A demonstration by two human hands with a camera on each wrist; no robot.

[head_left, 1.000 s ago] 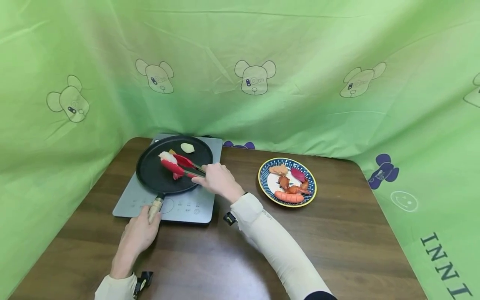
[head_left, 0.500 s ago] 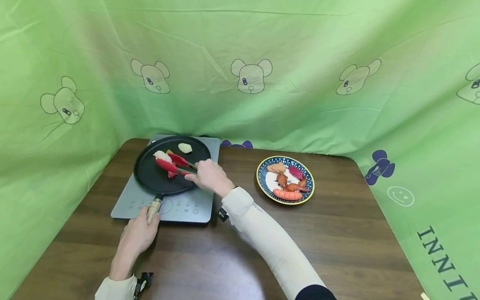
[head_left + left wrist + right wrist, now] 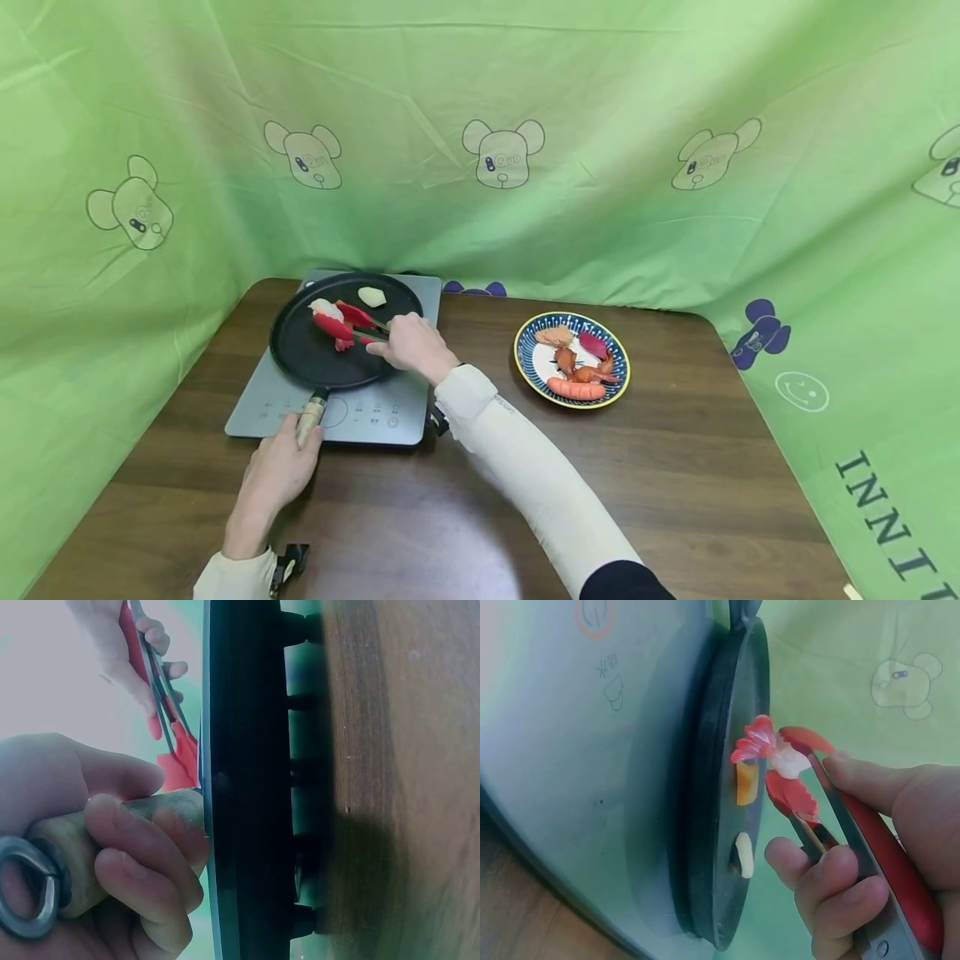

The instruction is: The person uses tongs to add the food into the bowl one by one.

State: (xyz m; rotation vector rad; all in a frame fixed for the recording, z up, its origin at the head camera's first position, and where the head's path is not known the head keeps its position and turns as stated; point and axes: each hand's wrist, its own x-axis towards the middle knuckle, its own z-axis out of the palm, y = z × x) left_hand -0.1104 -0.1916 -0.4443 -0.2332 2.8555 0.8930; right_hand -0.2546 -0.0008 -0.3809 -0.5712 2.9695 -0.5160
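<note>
My left hand (image 3: 277,471) grips the pale wooden handle (image 3: 310,417) of a black flat frying pan (image 3: 307,354). My right hand (image 3: 416,343) holds red-tipped metal tongs (image 3: 900,877), thumb on one arm and fingers curled round the other. Between the red tips is a red-and-white shrimp-like piece (image 3: 789,761), its fan-shaped red end turned toward the pan. An orange piece (image 3: 746,784) and a pale oval slice (image 3: 372,297) lie on the pan. In the left wrist view, the pan's side hides the food.
The pan stands on a grey induction cooktop (image 3: 251,417) at the table's left. To the right, a blue-patterned plate (image 3: 525,375) bears a scored sausage (image 3: 576,389), a purple piece (image 3: 592,345) and several brown pieces. A green curtain (image 3: 600,250) surrounds the table (image 3: 675,450).
My right hand and the tongs have shifted a little to the left over the pan, with the shrimp-like piece. My left hand stays on the handle.
</note>
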